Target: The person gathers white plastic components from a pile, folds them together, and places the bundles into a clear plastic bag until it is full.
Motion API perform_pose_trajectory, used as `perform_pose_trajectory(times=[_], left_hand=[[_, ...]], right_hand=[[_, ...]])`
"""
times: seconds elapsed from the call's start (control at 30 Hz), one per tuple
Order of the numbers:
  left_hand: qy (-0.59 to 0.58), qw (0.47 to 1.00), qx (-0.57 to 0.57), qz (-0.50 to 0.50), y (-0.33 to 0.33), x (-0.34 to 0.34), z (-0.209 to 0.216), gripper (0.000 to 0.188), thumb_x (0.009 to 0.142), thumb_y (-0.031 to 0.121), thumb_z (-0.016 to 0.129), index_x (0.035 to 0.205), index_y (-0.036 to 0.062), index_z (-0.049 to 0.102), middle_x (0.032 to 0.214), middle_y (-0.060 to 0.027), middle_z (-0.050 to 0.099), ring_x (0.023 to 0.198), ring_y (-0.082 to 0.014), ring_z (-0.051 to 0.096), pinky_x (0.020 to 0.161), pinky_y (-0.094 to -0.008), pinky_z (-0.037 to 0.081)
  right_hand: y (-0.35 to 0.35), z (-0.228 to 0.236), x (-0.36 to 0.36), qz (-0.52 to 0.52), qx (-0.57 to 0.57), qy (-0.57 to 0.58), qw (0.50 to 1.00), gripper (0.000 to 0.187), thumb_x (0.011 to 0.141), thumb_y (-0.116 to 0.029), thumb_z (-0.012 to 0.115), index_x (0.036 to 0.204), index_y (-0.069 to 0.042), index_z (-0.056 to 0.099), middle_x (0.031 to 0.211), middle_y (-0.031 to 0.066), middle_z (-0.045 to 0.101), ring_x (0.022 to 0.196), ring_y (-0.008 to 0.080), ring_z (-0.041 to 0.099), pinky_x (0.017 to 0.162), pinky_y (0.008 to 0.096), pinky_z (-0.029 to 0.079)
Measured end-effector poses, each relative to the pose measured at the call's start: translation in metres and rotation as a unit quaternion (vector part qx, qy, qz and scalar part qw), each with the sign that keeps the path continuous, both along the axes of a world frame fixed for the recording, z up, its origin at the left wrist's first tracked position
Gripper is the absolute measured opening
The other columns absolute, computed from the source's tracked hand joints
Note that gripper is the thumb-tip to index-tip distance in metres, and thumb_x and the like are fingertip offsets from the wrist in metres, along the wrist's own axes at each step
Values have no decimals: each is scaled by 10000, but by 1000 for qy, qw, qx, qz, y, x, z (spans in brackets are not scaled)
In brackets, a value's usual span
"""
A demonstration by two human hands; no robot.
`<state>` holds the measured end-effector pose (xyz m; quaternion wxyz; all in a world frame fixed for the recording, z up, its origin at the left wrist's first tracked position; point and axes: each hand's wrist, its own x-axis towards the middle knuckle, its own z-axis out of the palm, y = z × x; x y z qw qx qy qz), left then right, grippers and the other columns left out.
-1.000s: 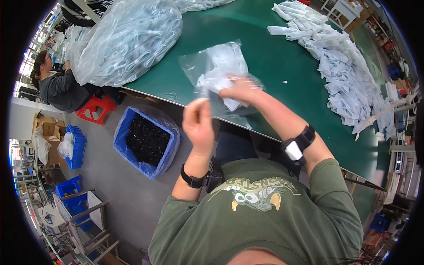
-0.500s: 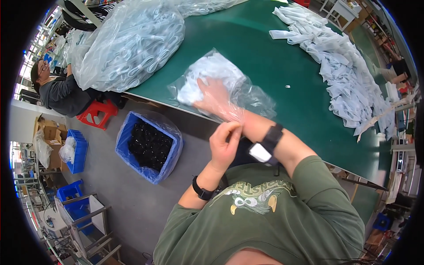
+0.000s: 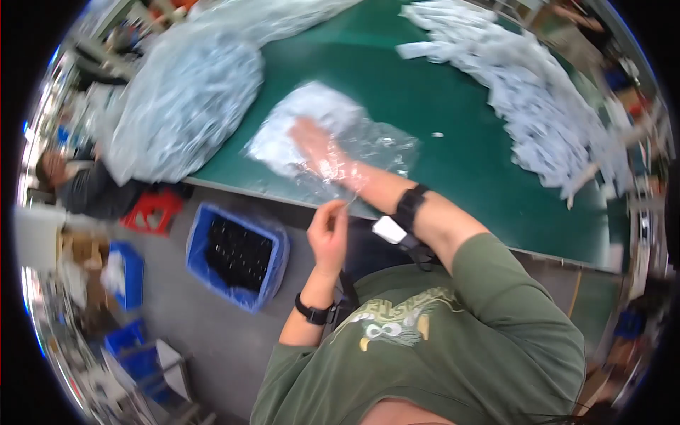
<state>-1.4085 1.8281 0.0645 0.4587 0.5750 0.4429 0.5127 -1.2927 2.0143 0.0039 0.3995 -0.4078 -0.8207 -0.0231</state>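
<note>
A clear plastic bag (image 3: 386, 145) lies near the front edge of the green table, holding a bundle of soft white items (image 3: 283, 131) whose kind I cannot make out. My right hand (image 3: 316, 146) reaches in through the bag's mouth and rests on the bundle, palm down. Its fingers look stretched out, though blurred. Just beyond the table edge, my left hand (image 3: 329, 234) is closed in a pinch on the bag's rim, close to my right wrist.
A large clear sack of pale bundled loops (image 3: 195, 106) stands at the table's left. White strips (image 3: 524, 92) are heaped along the right of the green table (image 3: 460, 184). On the floor, a blue lined bin (image 3: 280, 258) holds black pieces. A person (image 3: 92, 184) sits far left by a red stool (image 3: 152, 212).
The whole view has shifted, so the table things appear further left. My left hand has drawn slightly away from my right forearm with the bag rim; my right hand stays on the bundle.
</note>
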Motion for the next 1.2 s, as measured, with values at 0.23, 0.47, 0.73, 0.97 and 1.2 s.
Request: perform_pose_trajectory(times=[0.23, 0.47, 0.73, 0.97, 1.2], left_hand=[[152, 967, 158, 128, -7, -2, 22, 327, 886, 95, 683, 1186, 31, 573, 1095, -43, 510, 923, -135, 488, 795, -269, 419], [38, 944, 280, -168, 3, 73, 58, 259, 843, 46, 683, 1085, -13, 610, 975, -78, 577, 839, -203, 537, 772, -323, 443], [110, 932, 138, -316, 21, 192, 29, 101, 806, -30, 694, 892, 21, 684, 777, -83, 644, 690, -190, 606, 646, -292, 485], [184, 953, 94, -221, 40, 200, 12, 161, 846, -3, 685, 1006, 16, 673, 941, -80, 649, 817, -177, 607, 720, -256, 476], [261, 940, 163, -151, 74, 208, 1, 377, 831, 132, 737, 1177, 50, 613, 1231, -170, 582, 1160, -333, 534, 969, -410, 438]], right_hand=[[-111, 78, 78, 192, -348, -20, 918, 594, 750, -186, 759, 1285, -27, 554, 1368, 200, 516, 1244, 363, 517, 983, 421, 468], [-250, 119, 341, -394, -151, -94, 902, 551, 711, -238, 796, 1214, -113, 611, 1243, 146, 582, 1158, 332, 551, 973, 444, 450], [-236, 71, 401, -456, -173, -80, 869, 336, 754, -187, 728, 1080, -130, 670, 1028, 104, 619, 911, 290, 642, 751, 402, 537], [-212, 48, 301, -329, -147, -36, 932, 168, 793, -156, 650, 954, -115, 674, 885, 56, 611, 801, 267, 649, 654, 386, 537], [-246, 101, 256, -232, -239, 138, 933, 428, 746, -127, 761, 1159, -145, 649, 1150, 71, 565, 932, 245, 651, 745, 352, 559]])
